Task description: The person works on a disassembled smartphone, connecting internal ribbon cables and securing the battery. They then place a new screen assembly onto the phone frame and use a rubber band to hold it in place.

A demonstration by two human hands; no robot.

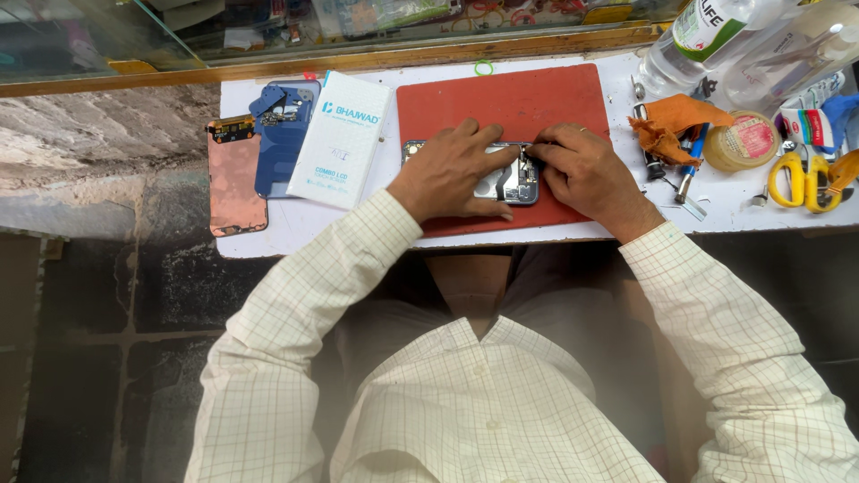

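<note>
Head view: one opened phone point(508, 179) lies flat on the red mat point(501, 98), near its front edge, internals facing up. The left hand point(452, 174) rests on the phone's left half, palm down, fingers spread and pressing it to the mat. The right hand point(586, 170) is curled at the phone's upper right corner, fingertips pinched together; whether they grip a small tool or part cannot be told.

Handling judgement: the phone is light, thin and rigid, but its exposed boards and connectors look fragile. Hold it by the frame edges, not the internals.

Count: one mat, one white box point(343, 139), one blue back cover point(282, 134), one copper-coloured panel point(235, 174), one orange cloth point(676, 121), one pair of yellow scissors point(805, 179), one tape roll point(743, 140).
</note>
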